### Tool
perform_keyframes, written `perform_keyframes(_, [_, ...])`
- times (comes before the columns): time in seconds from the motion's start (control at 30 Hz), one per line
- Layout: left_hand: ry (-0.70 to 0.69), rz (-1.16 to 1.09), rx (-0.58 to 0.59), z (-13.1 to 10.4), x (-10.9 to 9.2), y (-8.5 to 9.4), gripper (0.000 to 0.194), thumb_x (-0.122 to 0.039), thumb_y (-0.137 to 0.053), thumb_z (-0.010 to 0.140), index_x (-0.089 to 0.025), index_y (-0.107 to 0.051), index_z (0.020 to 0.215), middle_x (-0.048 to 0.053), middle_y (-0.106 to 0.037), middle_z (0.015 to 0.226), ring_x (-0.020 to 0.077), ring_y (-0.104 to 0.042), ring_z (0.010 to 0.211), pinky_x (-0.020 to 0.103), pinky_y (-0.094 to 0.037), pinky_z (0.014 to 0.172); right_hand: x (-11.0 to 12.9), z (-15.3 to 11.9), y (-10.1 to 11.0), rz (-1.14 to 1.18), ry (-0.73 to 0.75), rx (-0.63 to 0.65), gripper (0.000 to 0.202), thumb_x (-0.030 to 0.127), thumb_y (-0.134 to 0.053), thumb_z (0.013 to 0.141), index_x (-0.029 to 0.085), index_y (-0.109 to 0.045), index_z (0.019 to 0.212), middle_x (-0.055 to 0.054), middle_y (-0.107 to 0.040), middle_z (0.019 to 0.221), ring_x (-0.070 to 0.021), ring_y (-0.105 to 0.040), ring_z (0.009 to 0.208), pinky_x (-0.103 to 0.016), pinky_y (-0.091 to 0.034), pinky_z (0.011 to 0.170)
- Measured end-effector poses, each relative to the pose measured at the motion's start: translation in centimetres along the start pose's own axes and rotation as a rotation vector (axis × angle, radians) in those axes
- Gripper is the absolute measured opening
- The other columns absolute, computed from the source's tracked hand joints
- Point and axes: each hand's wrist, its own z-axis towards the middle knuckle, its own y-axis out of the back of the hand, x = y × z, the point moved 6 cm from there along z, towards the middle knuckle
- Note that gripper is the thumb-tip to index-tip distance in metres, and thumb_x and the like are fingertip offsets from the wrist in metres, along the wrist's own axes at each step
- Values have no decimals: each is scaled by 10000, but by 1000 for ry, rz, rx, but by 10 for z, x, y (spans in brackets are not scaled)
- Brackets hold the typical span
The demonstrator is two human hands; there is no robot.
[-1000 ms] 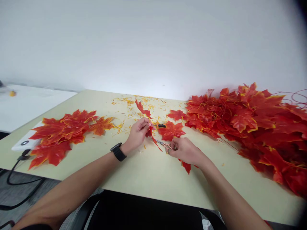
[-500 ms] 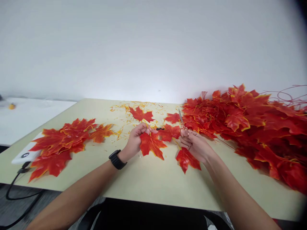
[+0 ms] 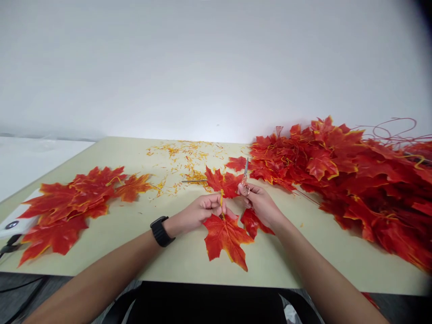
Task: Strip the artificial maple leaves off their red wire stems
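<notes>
My left hand (image 3: 213, 206), wearing a black watch (image 3: 162, 231), pinches the yellow stem of a red artificial maple leaf (image 3: 227, 238). The leaf hangs below the fingers, over the table, its tip toward me. In my right hand (image 3: 258, 202) is a small pair of scissors (image 3: 245, 173) with copper-coloured handles, blades pointing up and away. Another red leaf (image 3: 251, 222) shows below the right hand, partly covered; whether that hand touches it I cannot tell. Just beyond both hands are more red leaves (image 3: 222, 180).
A large heap of red leaves (image 3: 354, 171) fills the table's right side, with thin red stems looping out. Several leaves (image 3: 77, 193) lie at the left over a white device (image 3: 13, 222) with a black cable. Yellow-orange clippings (image 3: 182, 153) and a thin dark rod (image 3: 194, 181) lie beyond.
My left hand has moved right and nearer to me with its leaf, closer to my right hand. The scissors now point more upright. The whole view has shifted slightly right.
</notes>
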Motion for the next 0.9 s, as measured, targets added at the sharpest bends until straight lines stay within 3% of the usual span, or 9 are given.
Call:
perform_keyframes(0.2, [-23,29,-4,-2,-2,3,206,-276,-811,901,-191,-631,848,104,-782,1063,196,-733,1009,299,-510,920,-4,-1,1,11,-26,-3,514,622,-880,795,211,-577,740,34,-524,671,-106,-427,575,-270,-358,559])
perform_keyframes(0.4, [-36,35,2,-2,-6,3,193,-259,-798,911,-183,-637,835,111,-788,1079,196,-731,1018,311,-504,942,-1,-5,0,120,-93,-37,483,553,-971,703,226,-645,843,1,-641,787,-169,-675,739,-269,-509,626])
perform_keyframes(0.53, [17,24,-2,-2,-3,1,157,-297,-786,928,-177,-690,894,120,-791,1120,190,-732,995,315,-514,937,-2,-4,0,177,-95,-11,464,505,-983,698,218,-643,830,14,-646,820,-152,-692,726,-274,-561,679])
perform_keyframes(0.67, [69,-117,-202,-1,-1,13,239,-284,-818,883,-203,-738,1093,104,-782,1220,226,-734,1104,354,-526,1009,-2,-3,0,158,-72,-1,467,517,-977,691,213,-646,819,22,-637,807,-149,-668,721,-281,-558,679])
perform_keyframes(0.8, [30,-291,-345,-1,-7,24,228,-342,-821,884,-201,-758,1051,85,-758,1281,225,-720,1090,391,-569,999,0,-5,-3,102,-15,29,436,535,-944,739,215,-659,819,23,-603,815,-140,-608,754,-276,-547,668])
perform_keyframes(0.9, [28,-236,-438,-2,-8,32,265,-381,-867,851,-198,-783,1023,70,-772,1194,183,-708,970,349,-593,894,0,-6,-8,40,-14,50,450,562,-926,756,210,-647,787,14,-588,797,-142,-583,753,-282,-544,670])
